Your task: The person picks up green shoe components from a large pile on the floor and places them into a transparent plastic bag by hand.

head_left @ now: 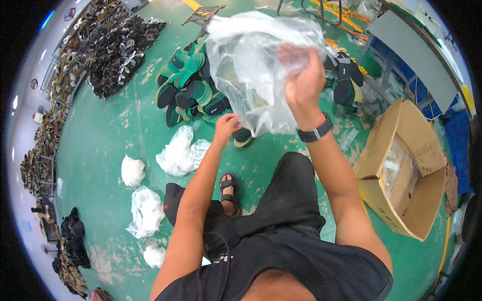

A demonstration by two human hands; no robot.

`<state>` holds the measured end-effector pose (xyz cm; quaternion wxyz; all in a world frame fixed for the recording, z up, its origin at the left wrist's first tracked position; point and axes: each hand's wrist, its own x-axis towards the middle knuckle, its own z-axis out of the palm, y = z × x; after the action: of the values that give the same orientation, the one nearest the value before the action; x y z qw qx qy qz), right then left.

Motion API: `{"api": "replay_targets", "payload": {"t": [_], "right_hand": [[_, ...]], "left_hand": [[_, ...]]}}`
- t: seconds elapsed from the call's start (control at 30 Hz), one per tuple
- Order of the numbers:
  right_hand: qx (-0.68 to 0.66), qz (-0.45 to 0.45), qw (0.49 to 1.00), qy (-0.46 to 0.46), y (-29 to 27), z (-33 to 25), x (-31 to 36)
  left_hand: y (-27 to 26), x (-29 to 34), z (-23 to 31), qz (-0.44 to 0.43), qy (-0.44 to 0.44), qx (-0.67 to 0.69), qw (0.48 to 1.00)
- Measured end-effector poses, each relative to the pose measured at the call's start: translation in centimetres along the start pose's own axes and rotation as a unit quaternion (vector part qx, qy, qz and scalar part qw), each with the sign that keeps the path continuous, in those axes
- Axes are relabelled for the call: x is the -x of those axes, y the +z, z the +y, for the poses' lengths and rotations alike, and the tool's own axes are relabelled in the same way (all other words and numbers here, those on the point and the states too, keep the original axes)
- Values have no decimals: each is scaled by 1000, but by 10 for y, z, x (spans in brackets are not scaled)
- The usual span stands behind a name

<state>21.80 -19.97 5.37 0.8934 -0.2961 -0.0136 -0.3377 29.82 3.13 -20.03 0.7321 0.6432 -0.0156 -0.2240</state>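
Note:
A large clear plastic bag (251,65) hangs spread out in front of me, crumpled and see-through. My left hand (228,125) pinches its lower left edge. At the bag's right side my right hand (306,75) is raised and closed on the film; its fingers show only blurrily through the plastic. Behind and to the left of the bag lies a heap of shoe insoles (193,90), black and green, some bundled in stacks. More black insoles (346,75) lie to the right, partly covered by the bag and my hand.
Bunched white plastic bags (145,210) lie on the green floor at left. An open cardboard box (396,170) stands at right, beside a grey-topped table (411,47). Dark piled items (113,55) line the far left. Orange cables (346,20) run across the back.

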Motion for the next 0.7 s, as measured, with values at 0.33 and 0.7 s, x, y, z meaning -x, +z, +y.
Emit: {"api": "replay_targets", "payload": {"t": [0.33, 0.7], "right_hand": [[-18, 70, 996, 44, -81, -9, 18], [751, 121, 596, -255, -263, -114, 47]], "left_hand": [[70, 22, -74, 102, -142, -8, 985], [47, -12, 9, -40, 22, -28, 999]]}}
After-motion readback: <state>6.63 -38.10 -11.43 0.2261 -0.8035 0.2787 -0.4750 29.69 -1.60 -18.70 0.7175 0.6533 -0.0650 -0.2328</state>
